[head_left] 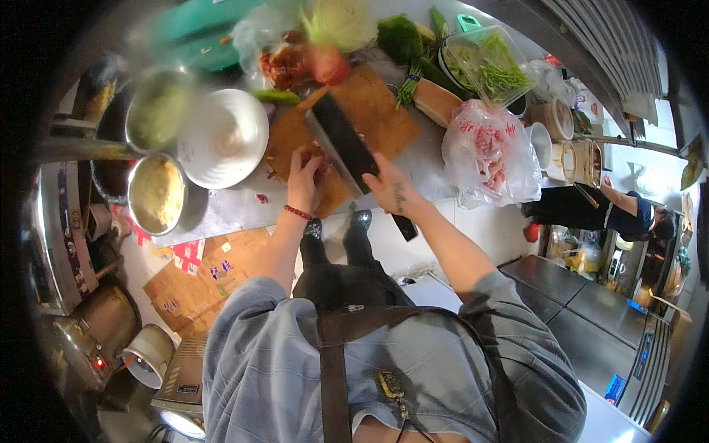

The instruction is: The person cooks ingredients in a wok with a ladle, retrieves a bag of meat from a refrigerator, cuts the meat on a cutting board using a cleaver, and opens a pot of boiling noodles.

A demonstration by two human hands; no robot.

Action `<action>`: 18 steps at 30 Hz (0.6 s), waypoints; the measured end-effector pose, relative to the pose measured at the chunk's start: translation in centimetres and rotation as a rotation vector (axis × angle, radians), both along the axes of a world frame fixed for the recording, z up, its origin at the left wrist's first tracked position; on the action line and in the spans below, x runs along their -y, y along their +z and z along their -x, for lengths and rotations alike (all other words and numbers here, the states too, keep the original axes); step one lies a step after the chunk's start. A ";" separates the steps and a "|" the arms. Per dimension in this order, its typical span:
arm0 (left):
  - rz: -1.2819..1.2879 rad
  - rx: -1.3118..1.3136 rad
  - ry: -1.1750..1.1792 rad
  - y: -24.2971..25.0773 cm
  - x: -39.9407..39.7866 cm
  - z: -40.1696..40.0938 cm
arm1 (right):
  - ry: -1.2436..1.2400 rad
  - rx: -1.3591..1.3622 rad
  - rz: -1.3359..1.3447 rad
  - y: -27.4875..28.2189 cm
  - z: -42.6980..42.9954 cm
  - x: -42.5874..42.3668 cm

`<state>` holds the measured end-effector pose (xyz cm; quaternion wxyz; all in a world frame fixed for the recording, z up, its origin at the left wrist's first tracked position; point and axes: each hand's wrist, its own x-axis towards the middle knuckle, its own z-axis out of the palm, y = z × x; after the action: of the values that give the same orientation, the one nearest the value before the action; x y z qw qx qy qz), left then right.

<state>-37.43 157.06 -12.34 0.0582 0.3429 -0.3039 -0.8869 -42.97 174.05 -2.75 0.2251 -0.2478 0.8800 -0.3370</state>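
Observation:
My right hand [390, 188] grips the handle of a broad Chinese cleaver [346, 145]. Its dark blade lies tilted over a brown cutting board [388, 111]. On the board's near left part, my left hand [304, 177] has its fingertips curled down on small pieces of raw meat [324, 161], just left of the blade. The hand and the blade partly hide this meat. A small scrap of meat [261, 197] lies apart on the metal counter [221, 207]. Left of the board stands a white bowl [224, 138], with a long green pepper [277, 98] near its rim.
Two metal bowls [158, 194] hold pale food at left. Beyond the board are reddish-brown meat [285, 66] and a cabbage [338, 22]. A loaf-shaped block [436, 102], a plastic bag of raw meat [490, 149] and a tub of cut greens [498, 69] stand right. A person [626, 213] stands farther right.

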 end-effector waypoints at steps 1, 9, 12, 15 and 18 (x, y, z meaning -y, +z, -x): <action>0.003 0.002 -0.009 0.5 0.0 0.1 | -0.022 0.015 0.071 1.5 0.3 -0.9; -0.308 -0.316 0.007 8.8 -1.8 3.3 | -0.628 1.358 0.707 4.0 -0.9 -3.3; -0.313 -0.301 0.049 7.6 -0.4 4.3 | -0.623 1.225 0.632 2.2 -1.6 -4.6; 0.451 -0.224 -0.106 3.6 2.8 2.9 | -0.628 0.989 0.527 -0.2 -2.7 -7.9; 1.349 -0.101 -0.252 2.6 2.4 2.5 | -0.648 0.853 0.470 -4.1 -4.2 -9.6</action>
<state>-39.96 154.65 -9.75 0.1694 0.1518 -0.8241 -0.5187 -38.80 183.63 -6.81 0.3839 0.1481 0.6441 -0.6448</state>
